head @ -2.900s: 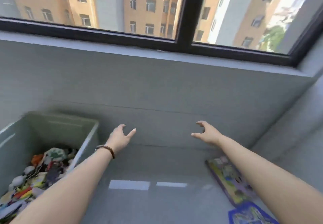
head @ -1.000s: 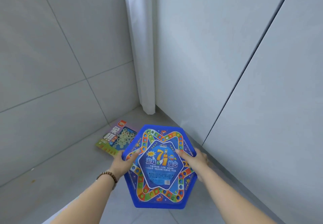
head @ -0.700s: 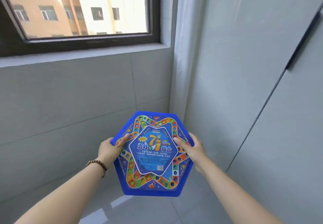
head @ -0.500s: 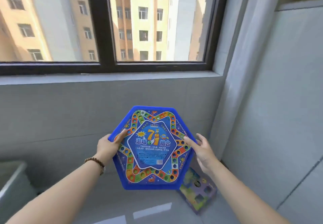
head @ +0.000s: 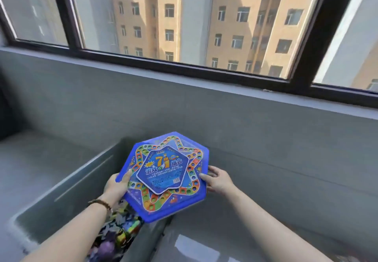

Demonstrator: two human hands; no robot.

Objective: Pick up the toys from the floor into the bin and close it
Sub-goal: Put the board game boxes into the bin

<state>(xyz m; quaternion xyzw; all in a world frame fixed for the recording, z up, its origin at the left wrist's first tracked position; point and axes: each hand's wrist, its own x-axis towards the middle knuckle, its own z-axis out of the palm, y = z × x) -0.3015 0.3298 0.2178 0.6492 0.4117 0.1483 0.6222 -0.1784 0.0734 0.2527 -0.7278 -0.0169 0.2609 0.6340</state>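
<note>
My left hand [head: 117, 184] and right hand [head: 218, 181] pinch opposite edges of the blue hexagonal game board [head: 165, 176], tilted over the grey bin [head: 61, 200], whose opening lies toward lower left.

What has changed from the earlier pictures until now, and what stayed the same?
Both hands, empty at first, took the blue board from the floor at the right, lifted it and carried it leftward. Now the left hand and right hand hold it by its edges above the bin. Unchanged: the bin is open, toys inside.
</note>
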